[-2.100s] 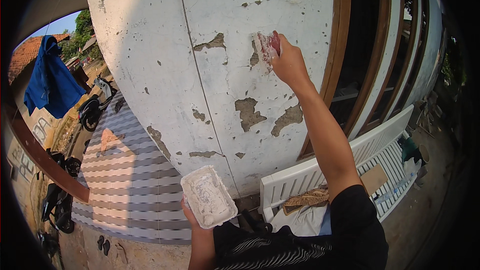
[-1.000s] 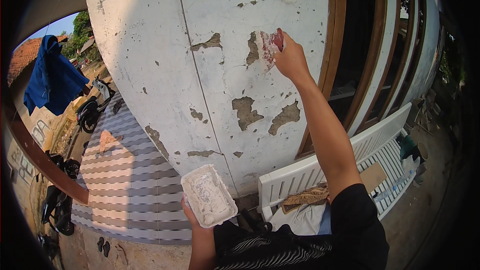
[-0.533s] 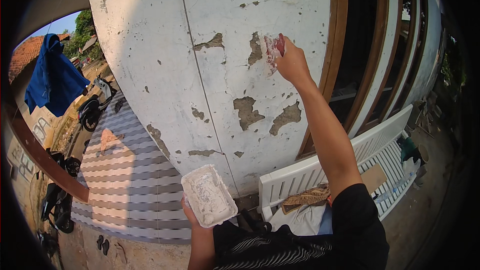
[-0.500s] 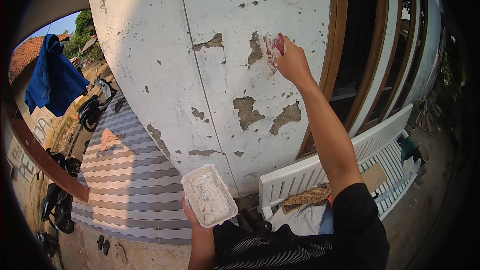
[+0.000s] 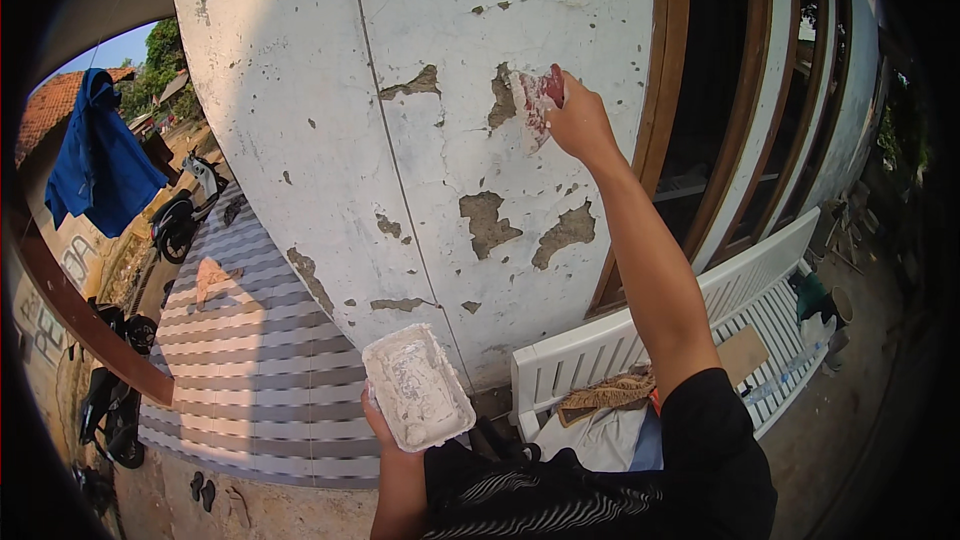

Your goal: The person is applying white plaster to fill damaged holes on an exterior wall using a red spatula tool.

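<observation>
Right hand (image 5: 580, 122) is closed round a red scraper (image 5: 540, 102) — a white tray (image 5: 396, 343) is gripped by the left hand (image 5: 380, 427).

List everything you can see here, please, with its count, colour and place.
Wall: one, chipped white, centre
Scraper: one, white-smeared red, upper centre
Tray: one, whitish, lower centre
Paste: one layer, off-white, in tray
Bench: one, slatted white, lower right
Patterned cloth: one, brown, on bench
Windows: several, brown-framed, right
Garment: one, blue, hanging left
Tiled floor: one, striped grey, left
Rag: one, pinkish, on floor
Motorbike: at least one, grey-black, left
Slippers: one pair, dark, bottom left
Post: one, brown, left
Shirt: one, black, bottom centre
Left hand: one, holding the tray
Right hand: one, gripping the scraper
</observation>
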Action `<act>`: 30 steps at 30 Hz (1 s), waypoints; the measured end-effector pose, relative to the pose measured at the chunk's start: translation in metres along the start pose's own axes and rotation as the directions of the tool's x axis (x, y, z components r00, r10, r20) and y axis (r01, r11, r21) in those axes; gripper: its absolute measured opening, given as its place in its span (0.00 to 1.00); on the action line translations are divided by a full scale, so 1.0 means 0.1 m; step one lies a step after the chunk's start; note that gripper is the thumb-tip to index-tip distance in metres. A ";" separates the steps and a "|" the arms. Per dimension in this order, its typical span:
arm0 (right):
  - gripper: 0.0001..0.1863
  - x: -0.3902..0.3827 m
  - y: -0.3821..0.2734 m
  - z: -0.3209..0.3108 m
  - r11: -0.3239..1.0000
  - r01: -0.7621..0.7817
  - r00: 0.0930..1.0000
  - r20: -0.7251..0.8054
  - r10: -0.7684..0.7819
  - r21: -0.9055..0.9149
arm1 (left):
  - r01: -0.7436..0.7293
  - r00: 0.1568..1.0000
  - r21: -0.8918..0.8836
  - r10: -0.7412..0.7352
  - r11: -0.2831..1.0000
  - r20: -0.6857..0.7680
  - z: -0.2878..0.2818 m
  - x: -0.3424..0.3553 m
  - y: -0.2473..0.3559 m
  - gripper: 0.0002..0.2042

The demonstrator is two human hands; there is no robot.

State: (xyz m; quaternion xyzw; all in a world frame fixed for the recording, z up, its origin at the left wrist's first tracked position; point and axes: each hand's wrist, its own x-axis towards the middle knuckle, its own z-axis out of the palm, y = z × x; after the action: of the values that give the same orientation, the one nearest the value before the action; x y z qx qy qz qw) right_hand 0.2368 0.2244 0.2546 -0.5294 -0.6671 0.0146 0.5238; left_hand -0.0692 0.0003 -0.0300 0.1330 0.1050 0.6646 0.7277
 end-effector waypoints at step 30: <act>0.19 0.10 -0.01 -0.10 0.994 0.048 0.997 -0.048 -0.052 -0.094 | -0.013 1.000 0.038 0.012 0.999 0.010 -0.05 -0.03 0.00 0.41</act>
State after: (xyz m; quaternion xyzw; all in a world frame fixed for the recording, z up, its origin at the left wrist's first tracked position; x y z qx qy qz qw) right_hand 0.2441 0.2259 0.2670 -0.5366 -0.6668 -0.0429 0.5153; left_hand -0.0708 -0.0026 -0.0351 0.1510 0.1133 0.6664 0.7213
